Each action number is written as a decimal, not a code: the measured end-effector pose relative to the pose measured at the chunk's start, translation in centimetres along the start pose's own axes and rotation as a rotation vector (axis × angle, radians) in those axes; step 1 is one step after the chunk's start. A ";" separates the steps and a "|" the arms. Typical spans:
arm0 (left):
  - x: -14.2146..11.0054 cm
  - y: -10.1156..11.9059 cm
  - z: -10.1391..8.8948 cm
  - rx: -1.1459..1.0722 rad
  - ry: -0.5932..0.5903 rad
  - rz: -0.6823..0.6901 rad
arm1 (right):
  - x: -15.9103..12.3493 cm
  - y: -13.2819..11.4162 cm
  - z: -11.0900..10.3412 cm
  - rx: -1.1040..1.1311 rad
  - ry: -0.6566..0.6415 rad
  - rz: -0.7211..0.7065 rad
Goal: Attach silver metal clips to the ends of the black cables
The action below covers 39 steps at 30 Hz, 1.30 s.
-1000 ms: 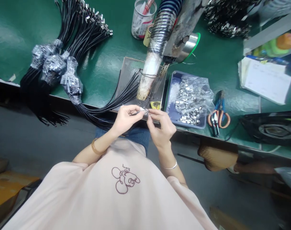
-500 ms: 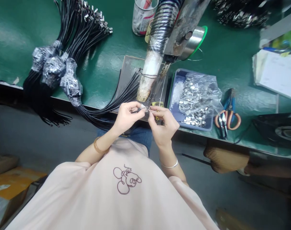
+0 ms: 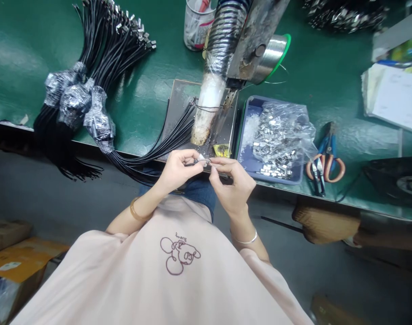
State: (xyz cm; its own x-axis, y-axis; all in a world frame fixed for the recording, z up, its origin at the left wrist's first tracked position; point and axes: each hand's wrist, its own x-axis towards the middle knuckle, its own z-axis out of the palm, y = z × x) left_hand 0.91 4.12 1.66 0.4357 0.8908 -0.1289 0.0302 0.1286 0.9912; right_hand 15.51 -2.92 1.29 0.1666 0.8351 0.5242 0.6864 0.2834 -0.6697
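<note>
My left hand [image 3: 175, 171] pinches the end of a black cable [image 3: 191, 163] between thumb and fingers, at the bench's front edge. A small metal connector [image 3: 207, 161] shows at the cable's tip. My right hand [image 3: 235, 180] meets it from the other side, finger and thumb at the connector; the exact contact is too small to make out. Beyond the hands, a bundle of black cables [image 3: 138, 160] runs onto a grey plate [image 3: 179, 97]. Above that plate hang a white-wrapped hose end [image 3: 209, 101] and a solder spool [image 3: 272, 56] on a metal arm.
To the right stands a blue tray [image 3: 296, 176] with a plastic bag of metal connectors [image 3: 280, 131]. Pliers [image 3: 326, 158] lie beside it. Wrapped cable bundles [image 3: 73, 104] cover the left; a cup [image 3: 195, 29] stands behind. A yellow piece [image 3: 222, 150] lies on the plate.
Both hands have drawn slightly back toward my body, away from the hose end, still together at the connector. More of the yellow piece shows now. The view has shifted slightly.
</note>
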 end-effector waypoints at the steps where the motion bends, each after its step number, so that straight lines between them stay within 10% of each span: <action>1: -0.2 -0.1 0.0 0.035 -0.028 0.008 | -0.1 0.0 -0.2 0.013 -0.003 0.032; 7: -2.3 -1.2 -0.8 0.332 -0.381 0.178 | 0.1 -0.4 -3.2 -0.060 0.514 -0.102; 9: -2.7 -1.9 -1.4 0.372 -0.306 0.250 | 0.5 -0.4 -4.7 -0.115 0.610 -0.098; 15: -0.8 -2.8 -4.0 0.746 0.220 0.524 | 2.4 2.6 -8.5 -0.468 0.064 0.401; 21: 3.3 -2.5 -4.3 1.067 0.222 0.420 | 4.8 4.6 -8.0 -0.605 -0.142 0.689; 31: 5.4 -1.1 -5.6 0.138 0.441 0.212 | 6.2 3.5 -6.3 -0.553 -0.165 0.794; 34: 3.8 0.3 -5.8 -0.133 0.202 0.194 | 5.6 3.2 -6.3 -0.518 -0.081 0.728; 39: -0.1 2.2 -4.4 -0.210 -0.739 0.084 | 4.1 1.5 -6.7 -0.342 0.111 0.644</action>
State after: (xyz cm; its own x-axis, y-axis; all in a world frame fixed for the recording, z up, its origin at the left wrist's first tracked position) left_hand -2.98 6.25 3.74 0.9188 0.3880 0.0722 -0.1683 0.2195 0.9610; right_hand 21.98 -2.25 5.94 0.6692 0.7288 0.1452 0.6082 -0.4249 -0.6705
